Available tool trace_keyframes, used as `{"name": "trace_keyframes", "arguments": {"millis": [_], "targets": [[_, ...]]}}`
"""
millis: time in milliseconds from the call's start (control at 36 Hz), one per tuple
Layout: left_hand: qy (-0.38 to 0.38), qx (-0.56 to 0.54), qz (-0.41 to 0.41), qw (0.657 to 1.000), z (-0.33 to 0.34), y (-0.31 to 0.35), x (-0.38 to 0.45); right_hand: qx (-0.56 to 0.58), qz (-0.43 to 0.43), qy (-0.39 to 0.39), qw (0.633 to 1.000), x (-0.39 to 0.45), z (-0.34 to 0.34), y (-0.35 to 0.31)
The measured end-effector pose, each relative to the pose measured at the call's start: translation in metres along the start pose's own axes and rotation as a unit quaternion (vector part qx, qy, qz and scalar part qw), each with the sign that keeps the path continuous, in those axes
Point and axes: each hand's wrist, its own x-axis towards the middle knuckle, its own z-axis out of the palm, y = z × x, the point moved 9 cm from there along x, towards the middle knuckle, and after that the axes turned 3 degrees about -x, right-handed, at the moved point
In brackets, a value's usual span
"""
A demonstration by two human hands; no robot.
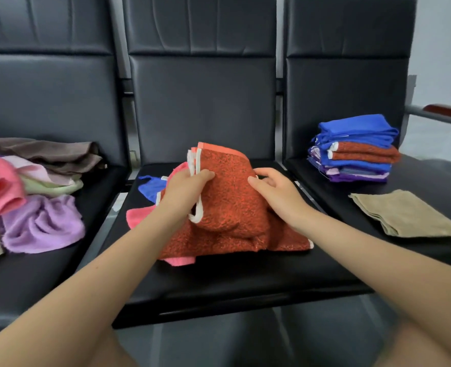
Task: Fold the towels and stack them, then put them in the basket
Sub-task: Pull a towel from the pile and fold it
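1. Lying loose on the left black padded seat: heap of unfolded cloth towels, with brown at the back, pale pink and pale green in the middle, coral pink at the left edge, lilac crumpled at the front.
2. Resting on the middle black padded seat: rust-orange terry towel with pale trim, partly raised and bunched, one trimmed corner standing up toward the backrest.
3. Peeking out from under the rust-orange towel: small blue cloth at the left rear; pink cloth at the left, showing again at the front edge.
4. Gripping the trimmed edge of the rust-orange towel: left hand, fingers curled round the fabric.
5. Touching the right side of the same towel: right hand, thumb pressing the cloth, fingers bent behind the fold; closing on the fabric or not, impossible to tell.
6. Sitting on the right black padded seat, near the backrest: stack of folded towels, blue on top, rust-orange beneath, then blue and purple layers.
7. Lying flat, nearer the front of that seat and apart from the stack: folded tan towel.
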Motion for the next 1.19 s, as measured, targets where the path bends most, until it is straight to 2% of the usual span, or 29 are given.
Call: {"name": "trace_keyframes", "arguments": {"millis": [83, 194, 306, 389, 500, 583, 750, 806, 889, 944, 1056, 1194], "targets": [[0.015, 0.017, 0.015, 1.0, -0.023, 0.001, -0.005, -0.004, -0.015, -0.021, 1.0, 0.0, 0.013, -0.007], [0.013, 0.042, 0.003, 0.999, -0.052, -0.017, -0.003, -0.093, -0.017, -0.035, 0.995, 0.0, 0.027, 0.0], [-0.016, 0.145, -0.021, 0.989, -0.068, -0.048, 0.003, -0.18, 0.016, -0.057, 0.982, -0.001, 0.034, 0.013], [-0.007, 0.198, -0.045, 0.979, -0.075, -0.067, 0.007, -0.192, 0.031, -0.078, 0.978, -0.004, 0.038, 0.014], [-0.002, 0.187, -0.052, 0.981, -0.079, -0.071, 0.007, -0.182, 0.052, -0.081, 0.979, -0.006, 0.042, 0.009], [-0.02, 0.152, -0.044, 0.987, -0.074, -0.068, 0.004, -0.145, 0.075, -0.084, 0.983, -0.009, 0.046, 0.009], [-0.076, 0.146, -0.004, 0.986, -0.047, -0.055, -0.004, 0.023, 0.154, -0.078, 0.985, -0.018, 0.06, 0.018], [-0.066, 0.161, 0.021, 0.985, -0.046, -0.044, -0.005, 0.101, 0.191, -0.069, 0.974, -0.021, 0.062, 0.023], [-0.039, 0.166, 0.07, 0.983, -0.045, -0.018, -0.01, 0.238, 0.258, -0.056, 0.935, -0.025, 0.059, 0.025], [-0.027, 0.141, 0.093, 0.985, -0.044, -0.004, -0.013, 0.297, 0.262, -0.075, 0.915, -0.025, 0.057, 0.016], [-0.02, 0.042, 0.119, 0.992, -0.041, 0.016, -0.02, 0.339, 0.258, -0.108, 0.899, -0.03, 0.047, 0.004], [0.0, -0.044, 0.134, 0.99, -0.024, 0.03, -0.027, 0.355, 0.243, -0.202, 0.88, -0.051, 0.035, -0.006]]}}
